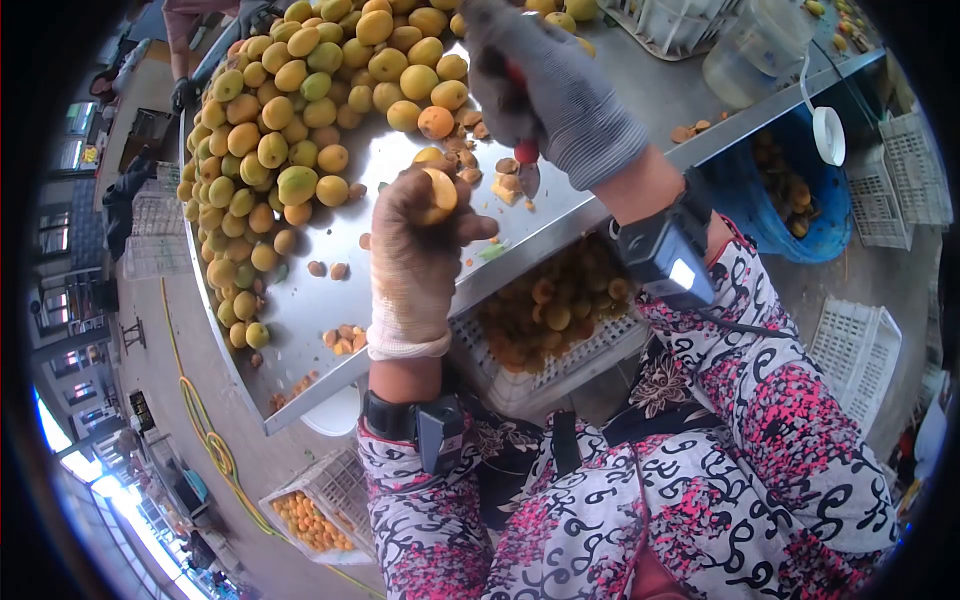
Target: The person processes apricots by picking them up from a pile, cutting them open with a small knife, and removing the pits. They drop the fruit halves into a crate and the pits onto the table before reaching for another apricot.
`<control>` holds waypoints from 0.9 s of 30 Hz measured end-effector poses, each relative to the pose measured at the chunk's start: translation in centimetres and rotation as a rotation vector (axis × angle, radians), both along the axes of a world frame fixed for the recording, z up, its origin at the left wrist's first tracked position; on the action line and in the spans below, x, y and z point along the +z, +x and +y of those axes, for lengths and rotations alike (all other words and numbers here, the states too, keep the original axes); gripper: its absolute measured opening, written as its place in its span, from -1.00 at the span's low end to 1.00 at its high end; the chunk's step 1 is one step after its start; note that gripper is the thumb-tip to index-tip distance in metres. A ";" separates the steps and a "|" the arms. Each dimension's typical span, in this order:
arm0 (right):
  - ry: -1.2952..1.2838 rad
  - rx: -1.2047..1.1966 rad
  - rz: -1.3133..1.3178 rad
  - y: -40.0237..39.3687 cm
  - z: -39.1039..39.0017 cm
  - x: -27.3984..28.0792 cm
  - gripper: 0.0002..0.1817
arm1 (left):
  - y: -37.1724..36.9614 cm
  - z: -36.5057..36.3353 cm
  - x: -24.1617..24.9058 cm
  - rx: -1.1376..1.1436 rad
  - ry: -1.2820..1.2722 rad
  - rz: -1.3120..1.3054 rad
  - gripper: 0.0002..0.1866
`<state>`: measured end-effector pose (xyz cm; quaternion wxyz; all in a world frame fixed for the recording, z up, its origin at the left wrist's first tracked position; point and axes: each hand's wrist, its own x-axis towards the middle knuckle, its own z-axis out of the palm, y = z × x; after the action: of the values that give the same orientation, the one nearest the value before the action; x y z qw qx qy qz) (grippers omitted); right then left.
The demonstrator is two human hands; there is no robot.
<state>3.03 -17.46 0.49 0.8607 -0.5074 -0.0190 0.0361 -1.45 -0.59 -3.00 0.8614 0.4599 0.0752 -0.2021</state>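
My left hand (410, 250), in a stained pale knit glove, is closed around an apricot (440, 196) whose pale cut face shows. To its right, my right hand (560, 100) wears a grey glove and grips a small knife (526, 153) with a red handle. The knife's short blade points down over the metal table (320, 245), close to cut fruit scraps (507, 186). Brown apricot stones (467, 160) lie between the hands. A large heap of yellow-green apricots (275, 150) covers the table's far left.
Below the table edge stands a white crate (520, 392) of apricot pieces. A blue tub (825, 240) holding scraps is at right, under a clear plastic jug (755, 55). Another crate of apricots (315, 520) sits on the floor. Another person's gloved hand (182, 95) is at upper left.
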 end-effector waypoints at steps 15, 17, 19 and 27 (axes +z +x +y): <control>0.278 -0.135 -0.030 -1.8 0.9 2.3 -0.80 | -0.1 -3.5 0.4 0.065 -0.172 0.365 -0.70; 0.325 -0.167 -0.091 -1.8 1.4 2.1 -0.83 | 0.1 -2.6 -0.9 -0.094 -0.338 0.311 -0.63; 0.331 -0.187 -0.075 -2.0 1.8 2.5 -0.84 | -0.5 -3.1 -1.5 -0.045 -0.128 0.103 -0.67; 0.492 -0.095 0.094 -0.5 1.2 0.7 -0.50 | -0.9 -3.3 -2.5 0.103 0.197 -0.064 -0.66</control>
<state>2.51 -16.28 1.18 0.9589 -0.2809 0.0364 0.0135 -2.36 -3.94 -5.46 0.8232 0.5442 0.0907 -0.1341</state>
